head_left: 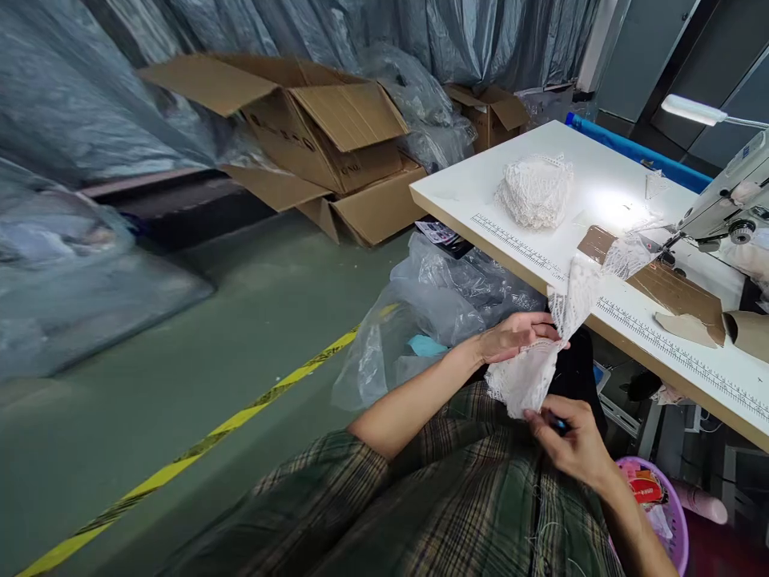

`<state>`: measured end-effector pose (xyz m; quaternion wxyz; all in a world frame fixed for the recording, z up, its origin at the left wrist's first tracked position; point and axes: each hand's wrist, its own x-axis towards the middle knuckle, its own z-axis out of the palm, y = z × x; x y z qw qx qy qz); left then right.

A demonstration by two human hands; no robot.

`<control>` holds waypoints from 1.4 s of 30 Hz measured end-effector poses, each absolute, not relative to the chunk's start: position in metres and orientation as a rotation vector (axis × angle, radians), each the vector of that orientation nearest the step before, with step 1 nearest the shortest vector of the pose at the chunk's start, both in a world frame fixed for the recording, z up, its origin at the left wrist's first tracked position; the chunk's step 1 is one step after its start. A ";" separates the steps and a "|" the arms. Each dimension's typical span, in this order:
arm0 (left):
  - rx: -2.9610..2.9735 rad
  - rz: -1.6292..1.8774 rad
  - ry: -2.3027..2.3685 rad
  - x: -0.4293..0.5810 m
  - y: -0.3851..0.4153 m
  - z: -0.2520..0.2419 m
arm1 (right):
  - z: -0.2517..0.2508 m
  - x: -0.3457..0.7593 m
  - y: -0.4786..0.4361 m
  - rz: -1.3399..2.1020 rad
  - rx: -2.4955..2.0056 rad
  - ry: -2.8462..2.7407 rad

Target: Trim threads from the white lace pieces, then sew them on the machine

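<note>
A strip of white lace [541, 353] runs from the sewing machine [730, 200] over the table's edge down to my lap. My left hand [517, 335] holds the lace from below, fingers curled around its edge. My right hand [570, 441] is closed just under the lace's lower end, gripping a small blue tool whose shape I cannot make out, with a fingertip touching the lace. A pile of white lace [534, 192] lies further back on the white table [469, 200].
Brown card pieces [661, 284] lie on the table by the machine. Clear plastic bags [432, 312] sit on the floor beside my knee. Open cardboard boxes [312, 128] stand behind. A purple basket [658, 505] is at lower right. Yellow tape [198, 449] crosses the green floor.
</note>
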<state>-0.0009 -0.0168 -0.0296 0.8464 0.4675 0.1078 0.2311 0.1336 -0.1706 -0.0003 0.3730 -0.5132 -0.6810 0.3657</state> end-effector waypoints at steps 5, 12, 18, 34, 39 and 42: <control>1.212 0.327 0.358 -0.008 -0.016 -0.016 | 0.002 0.145 -0.171 1.015 -1.374 -1.749; 1.357 0.342 0.503 -0.017 -0.020 -0.022 | -0.012 0.163 -0.143 0.971 -1.645 -1.442; 1.454 0.408 0.501 -0.022 -0.024 -0.015 | -0.015 0.155 -0.129 0.947 -1.648 -1.567; 1.481 0.378 0.596 -0.024 -0.030 -0.007 | -0.011 0.146 -0.128 0.925 -1.661 -1.577; 1.491 0.355 0.645 -0.024 -0.031 -0.008 | -0.019 0.146 -0.129 0.888 -1.687 -1.498; 1.499 0.343 0.618 -0.023 -0.031 -0.014 | -0.025 0.145 -0.137 1.000 -1.594 -1.441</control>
